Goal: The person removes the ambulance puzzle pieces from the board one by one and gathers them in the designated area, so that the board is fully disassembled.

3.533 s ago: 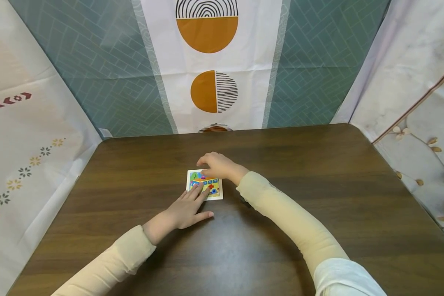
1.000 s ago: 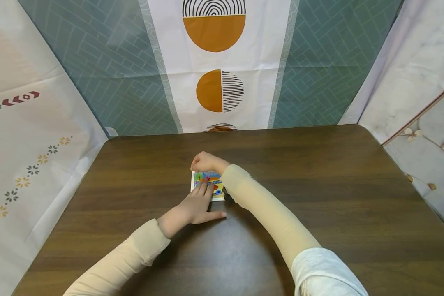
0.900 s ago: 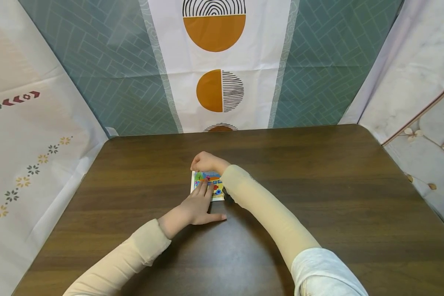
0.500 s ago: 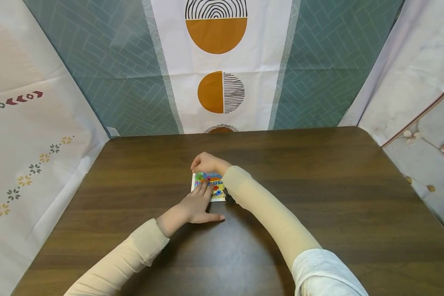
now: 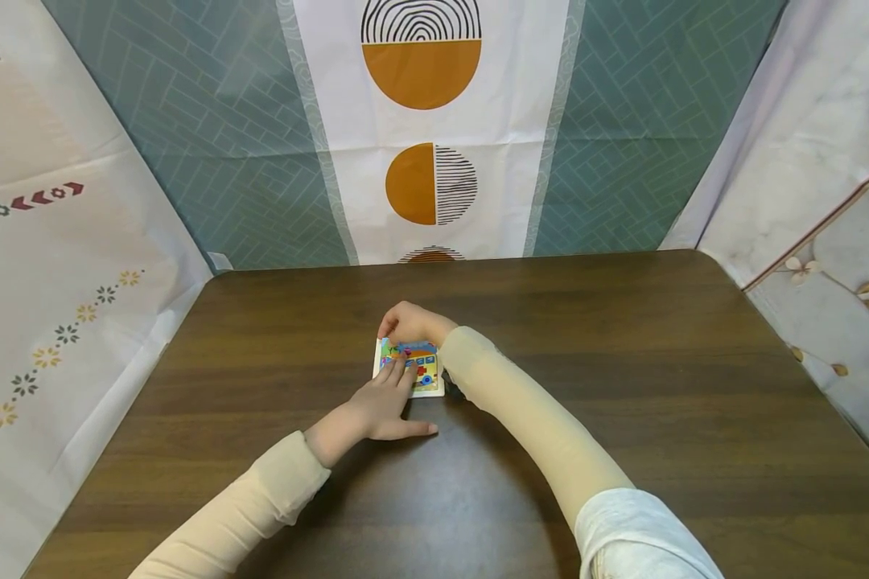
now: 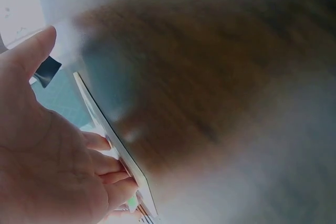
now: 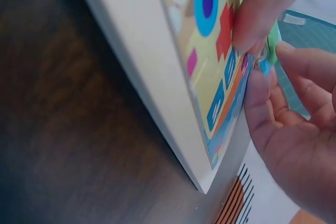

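A small square jigsaw puzzle board (image 5: 427, 382) with a pale frame and a bright vehicle picture with a red cross lies on the brown table. My left hand (image 5: 376, 406) rests its extended fingers on the picture, thumb out to the side; in the left wrist view the fingertips reach over the edge of the board (image 6: 118, 140). At the board's far left corner, my right hand (image 5: 414, 324) has thumb and fingers curled together. The right wrist view shows that hand (image 7: 310, 140) pinching a green and blue puzzle piece (image 7: 272, 51) at the picture's far side.
The wooden table (image 5: 586, 362) extends around the board on all sides. Behind it hangs a teal cloth with a white patterned strip (image 5: 514, 121). White patterned cloths stand at the left (image 5: 65, 338) and right (image 5: 825, 265).
From hovering over the board with fingers apart, my right hand has gone to the far left corner and pinched there, lately shifting slightly right. The left hand stays on the board.
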A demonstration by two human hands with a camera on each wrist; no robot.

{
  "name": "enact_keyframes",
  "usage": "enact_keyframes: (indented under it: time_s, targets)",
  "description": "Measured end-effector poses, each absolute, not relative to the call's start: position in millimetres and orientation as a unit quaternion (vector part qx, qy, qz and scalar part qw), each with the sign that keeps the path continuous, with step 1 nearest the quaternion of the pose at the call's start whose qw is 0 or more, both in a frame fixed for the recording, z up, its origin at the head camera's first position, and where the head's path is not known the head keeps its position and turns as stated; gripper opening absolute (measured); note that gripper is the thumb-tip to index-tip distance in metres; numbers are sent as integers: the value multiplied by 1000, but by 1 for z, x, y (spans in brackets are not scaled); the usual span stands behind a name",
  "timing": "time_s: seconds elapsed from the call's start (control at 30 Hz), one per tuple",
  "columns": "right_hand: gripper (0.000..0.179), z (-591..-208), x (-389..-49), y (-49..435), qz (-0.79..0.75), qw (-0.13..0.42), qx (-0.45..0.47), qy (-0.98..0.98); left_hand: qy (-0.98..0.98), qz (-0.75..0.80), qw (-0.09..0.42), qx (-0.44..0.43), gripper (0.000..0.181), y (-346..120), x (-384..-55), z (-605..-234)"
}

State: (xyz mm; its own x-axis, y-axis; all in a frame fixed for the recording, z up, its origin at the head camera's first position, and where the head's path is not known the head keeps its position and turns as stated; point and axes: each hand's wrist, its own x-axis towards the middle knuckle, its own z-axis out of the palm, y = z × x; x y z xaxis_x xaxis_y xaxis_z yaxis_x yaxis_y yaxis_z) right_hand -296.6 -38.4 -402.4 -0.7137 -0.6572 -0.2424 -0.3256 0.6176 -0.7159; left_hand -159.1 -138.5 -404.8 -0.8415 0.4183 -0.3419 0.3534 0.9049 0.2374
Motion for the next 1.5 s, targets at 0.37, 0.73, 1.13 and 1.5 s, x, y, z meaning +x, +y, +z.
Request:
enact_keyframes:
  time_s: [0.37, 0.73, 1.13, 1.5]
  targets:
    - [15, -402, -294, -35, -360, 239, -255, 865, 955, 72, 204, 204, 104, -137, -158, -406]
    - [16, -397, -291, -28, -414, 245, -228, 847, 956, 78, 202, 200, 104, -137, -159, -405]
    - [18, -392, -295, -3, -454, 235, -202, 836, 955, 82, 207, 196, 104, -137, -157, -406]
    - [19, -388, -302, 33, -485, 222, -172, 828, 957, 79, 202, 195, 103, -138, -158, -407]
